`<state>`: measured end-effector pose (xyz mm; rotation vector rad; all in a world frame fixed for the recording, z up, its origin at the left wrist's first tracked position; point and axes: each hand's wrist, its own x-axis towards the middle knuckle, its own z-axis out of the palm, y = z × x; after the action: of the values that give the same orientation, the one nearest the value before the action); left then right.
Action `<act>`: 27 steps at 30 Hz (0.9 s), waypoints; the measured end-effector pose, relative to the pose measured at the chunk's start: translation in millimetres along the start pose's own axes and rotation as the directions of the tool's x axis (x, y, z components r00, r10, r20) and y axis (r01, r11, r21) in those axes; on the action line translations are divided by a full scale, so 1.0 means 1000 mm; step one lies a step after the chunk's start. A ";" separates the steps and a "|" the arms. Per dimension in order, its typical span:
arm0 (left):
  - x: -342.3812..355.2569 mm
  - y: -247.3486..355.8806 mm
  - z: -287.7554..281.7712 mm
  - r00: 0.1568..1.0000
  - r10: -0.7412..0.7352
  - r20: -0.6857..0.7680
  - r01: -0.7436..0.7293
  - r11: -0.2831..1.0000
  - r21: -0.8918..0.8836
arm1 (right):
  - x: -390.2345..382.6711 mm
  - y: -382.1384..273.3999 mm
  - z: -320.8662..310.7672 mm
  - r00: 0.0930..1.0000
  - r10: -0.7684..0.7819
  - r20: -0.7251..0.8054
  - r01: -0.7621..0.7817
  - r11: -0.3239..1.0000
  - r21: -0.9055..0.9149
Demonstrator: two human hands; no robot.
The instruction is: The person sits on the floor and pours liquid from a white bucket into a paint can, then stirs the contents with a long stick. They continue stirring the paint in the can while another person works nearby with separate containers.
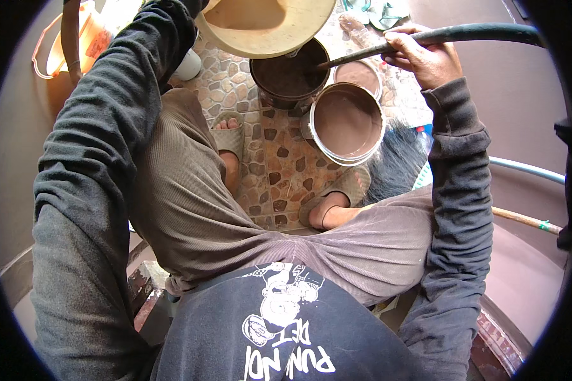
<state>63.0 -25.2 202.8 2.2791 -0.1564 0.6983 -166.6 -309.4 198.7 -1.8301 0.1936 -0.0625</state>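
Observation:
My right hand (426, 56) is closed round a long dark stick (470, 33). The stick's thin lower end reaches into a dark bucket (259, 89) of brown liquid. Above that bucket, a pale yellow basin (270, 46) hangs tilted, with a wet tan patch inside. My left sleeve (162, 32) runs up to the basin's left side; the left hand itself is hidden or cut off at the top edge. Nearer me stands a white bucket (380, 141) filled with smooth brown paint (347, 120). Behind it sits another white container (376, 95) with lighter brown paint.
An orange bucket (76, 47) with a handle stands at upper left. Black bristles (397, 162) lie beside my right foot. A blue pole (527, 168) and a wooden pole (524, 219) extend at the right. Pale green sandals (381, 13) lie at the far end of the stone-patterned floor (286, 171).

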 end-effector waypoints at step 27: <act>-0.010 0.021 0.001 0.980 0.201 0.001 -0.201 0.980 0.017 | -0.010 -0.002 -0.007 0.999 0.018 0.030 -0.017 1.000 -0.025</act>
<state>48.4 -41.7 209.6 2.3002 -0.3858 0.8059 -177.0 -314.2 203.5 -1.8523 0.1898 -0.0209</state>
